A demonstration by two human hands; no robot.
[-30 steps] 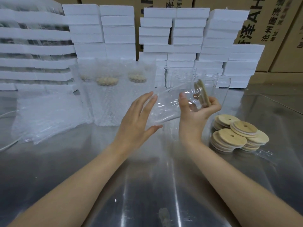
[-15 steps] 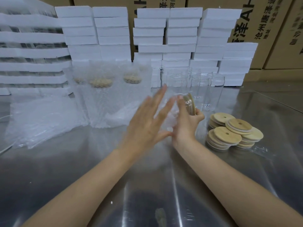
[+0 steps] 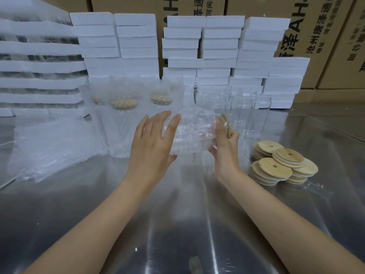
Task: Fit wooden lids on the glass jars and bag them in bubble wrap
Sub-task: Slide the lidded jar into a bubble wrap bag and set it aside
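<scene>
A glass jar (image 3: 194, 133) lies on its side in the air over the metal table (image 3: 177, 224), inside a bubble wrap bag (image 3: 189, 119). A wooden lid (image 3: 227, 125) sits on its right end. My right hand (image 3: 226, 147) grips the jar at the lid end. With straight fingers, my left hand (image 3: 152, 143) touches the left side of the bubble wrap. Loose wooden lids (image 3: 282, 163) are stacked to the right. Several empty glass jars (image 3: 241, 113) stand behind.
Jars bagged in bubble wrap (image 3: 124, 115) stand at the back left, next to a pile of flat bubble bags (image 3: 53, 147). White foam boxes (image 3: 217, 48) are stacked along the back, with cardboard cartons (image 3: 325, 26) behind them.
The jar was bare in my right hand; now bubble wrap covers it. My left hand went from beside the jar across it and now rests on the wrap.
</scene>
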